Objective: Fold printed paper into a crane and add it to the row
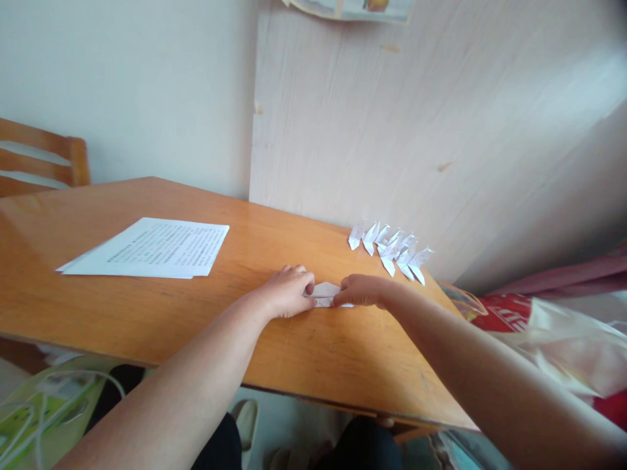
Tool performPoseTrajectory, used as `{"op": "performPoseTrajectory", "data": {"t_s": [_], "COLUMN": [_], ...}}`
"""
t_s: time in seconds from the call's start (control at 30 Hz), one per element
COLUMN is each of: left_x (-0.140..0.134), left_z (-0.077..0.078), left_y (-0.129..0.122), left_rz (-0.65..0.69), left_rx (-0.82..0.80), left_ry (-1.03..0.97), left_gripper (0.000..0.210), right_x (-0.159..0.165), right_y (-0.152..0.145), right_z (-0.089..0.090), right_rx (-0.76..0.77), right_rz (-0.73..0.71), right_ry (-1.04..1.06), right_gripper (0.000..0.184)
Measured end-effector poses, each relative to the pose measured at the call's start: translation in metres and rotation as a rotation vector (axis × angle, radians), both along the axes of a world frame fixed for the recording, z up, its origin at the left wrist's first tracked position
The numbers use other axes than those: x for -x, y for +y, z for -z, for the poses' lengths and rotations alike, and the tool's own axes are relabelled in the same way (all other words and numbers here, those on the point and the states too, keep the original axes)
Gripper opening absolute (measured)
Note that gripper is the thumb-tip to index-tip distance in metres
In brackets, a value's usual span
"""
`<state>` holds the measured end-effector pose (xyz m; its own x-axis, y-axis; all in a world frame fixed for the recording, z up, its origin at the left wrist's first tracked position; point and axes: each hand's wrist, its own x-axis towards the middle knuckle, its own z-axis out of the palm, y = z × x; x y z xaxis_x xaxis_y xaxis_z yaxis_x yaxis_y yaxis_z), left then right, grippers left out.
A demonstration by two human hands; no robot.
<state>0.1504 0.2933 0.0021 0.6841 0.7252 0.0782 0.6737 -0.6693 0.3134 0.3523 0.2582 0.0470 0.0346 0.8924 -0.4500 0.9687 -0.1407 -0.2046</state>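
A small folded piece of white paper (324,294) lies on the wooden table between my hands, with a crease running along its length. My left hand (289,292) grips its left end, thumb and fingers closed on it. At the other end, my right hand (361,290) pinches the same paper and covers part of it. Beyond my right hand, against the wall, stand several folded paper figures (389,249) with pointed wings, grouped in slanting rows.
A stack of printed sheets (169,248) lies on the left of the wooden table (196,320). A wooden chair (44,156) stands at the far left. Plastic bags (563,339) crowd the table's right edge, and a pale wall panel (343,130) rises behind.
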Motion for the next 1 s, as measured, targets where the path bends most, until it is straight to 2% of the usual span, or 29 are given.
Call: {"op": "performPoseTrajectory", "data": {"t_s": [0.33, 0.5, 0.7, 1.0], "left_x": [-0.001, 0.0, 0.0, -0.002], "left_z": [0.004, 0.005, 0.006, 0.001], "left_y": [0.0, 0.0, 0.0, -0.004], "left_rz": [0.004, 0.014, 0.015, 0.033], "left_rx": [-0.023, -0.015, -0.001, 0.005], "left_ry": [-0.042, -0.058, -0.076, -0.095], "left_gripper": [0.019, 0.019, 0.021, 0.02], "right_x": [-0.007, -0.016, -0.034, -0.041], "right_y": [0.002, 0.004, -0.001, -0.007], "right_z": [0.003, 0.006, 0.01, 0.015], "right_rx": [0.067, 0.03, 0.038, -0.015], "right_rz": [-0.03, -0.014, 0.014, -0.004], "right_ry": [0.06, 0.045, 0.085, 0.209], "right_gripper": [0.024, 0.028, 0.022, 0.011]}}
